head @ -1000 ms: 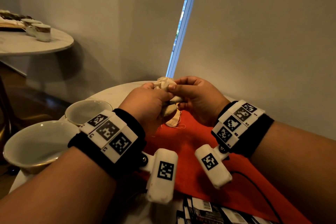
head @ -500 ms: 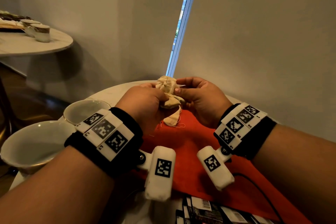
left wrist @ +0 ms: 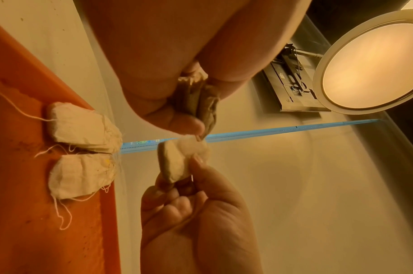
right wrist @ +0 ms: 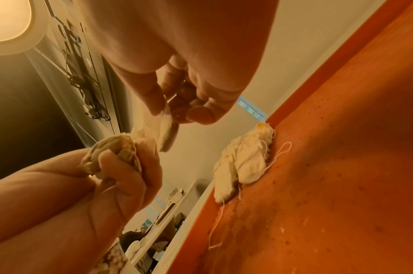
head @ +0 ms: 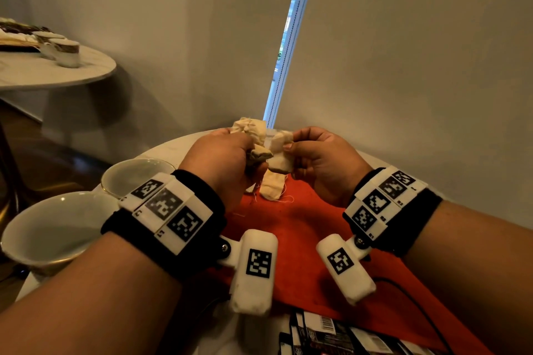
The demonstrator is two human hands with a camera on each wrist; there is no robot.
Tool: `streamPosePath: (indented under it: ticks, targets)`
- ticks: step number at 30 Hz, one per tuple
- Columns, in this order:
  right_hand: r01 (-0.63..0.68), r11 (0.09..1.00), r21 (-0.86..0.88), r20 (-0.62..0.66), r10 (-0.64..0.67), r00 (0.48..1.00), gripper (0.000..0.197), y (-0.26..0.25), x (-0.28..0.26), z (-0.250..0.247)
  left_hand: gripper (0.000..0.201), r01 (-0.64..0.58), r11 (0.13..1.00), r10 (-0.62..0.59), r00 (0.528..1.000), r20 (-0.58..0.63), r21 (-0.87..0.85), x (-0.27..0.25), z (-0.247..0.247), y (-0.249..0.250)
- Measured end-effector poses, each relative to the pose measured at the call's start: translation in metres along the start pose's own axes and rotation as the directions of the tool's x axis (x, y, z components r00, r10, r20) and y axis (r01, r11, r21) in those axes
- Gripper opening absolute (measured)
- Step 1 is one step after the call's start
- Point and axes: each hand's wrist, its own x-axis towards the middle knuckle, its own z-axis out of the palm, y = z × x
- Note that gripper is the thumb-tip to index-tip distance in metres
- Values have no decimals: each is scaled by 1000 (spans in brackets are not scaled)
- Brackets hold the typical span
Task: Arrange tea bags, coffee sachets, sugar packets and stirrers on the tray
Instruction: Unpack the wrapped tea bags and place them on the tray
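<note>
Above the far end of the red tray (head: 305, 228), my left hand (head: 225, 155) grips a crumpled bunch of cream tea bags (head: 250, 132). The wrist views show that bunch (left wrist: 201, 100) (right wrist: 116, 152) squeezed between the curled fingers. My right hand (head: 314, 155) pinches a single tea bag (head: 281, 153) (left wrist: 175, 163) (right wrist: 166, 129) between thumb and fingers, just right of the bunch. Two more tea bags (head: 271, 189) with loose strings lie side by side near the tray's far edge (left wrist: 81, 128) (left wrist: 81, 176) (right wrist: 243, 163).
Two white cups (head: 135, 176) (head: 49, 230) stand on the round table, left of the tray. Dark sachets (head: 331, 334) lie at the near edge. A black cable (head: 409, 294) crosses the tray's right side. A second table with cups (head: 66, 52) stands at the far left.
Both hands were closed together round the bunch. Now my right hand has drawn one tea bag off to the right, while the left keeps the remaining bunch.
</note>
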Motion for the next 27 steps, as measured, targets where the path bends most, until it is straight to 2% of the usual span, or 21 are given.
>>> streamPosePath:
  ticks: [6, 10, 12, 14, 16, 21, 24, 27]
  targets:
    - [-4, 1000, -4, -54, 4, 999, 24, 1, 0, -1, 14, -56, 994, 48, 995, -83, -96, -2, 0, 4]
    - [-77, 984, -159, -134, 55, 989, 20, 5, 4, -3, 28, -152, 977, 133, 983, -129, -153, -5, 1, 12]
    - [-123, 966, -227, -142, 92, 986, 19, 8, 7, -2, 25, -152, 962, 120, 982, -149, -227, -7, 2, 18]
    - [-160, 942, -295, -112, 132, 985, 18, 10, 7, 2, 23, -159, 949, 113, 978, -177, -271, -10, 3, 23]
    - [-191, 918, -348, -40, 190, 981, 17, 10, 6, 8, 24, -196, 951, 146, 967, -209, -241, -10, 4, 26]
    - [-215, 860, -463, 134, 308, 942, 13, 10, 4, 30, 22, -220, 947, 163, 957, -240, -234, -9, 1, 28]
    - [-263, 814, -518, 128, 378, 917, 13, 12, 7, 42, 26, -220, 942, 162, 959, -232, -253, -8, 1, 26]
    - [-278, 769, -575, 68, 384, 921, 13, 17, 13, 48, 29, -218, 938, 157, 960, -230, -269, -8, 1, 27]
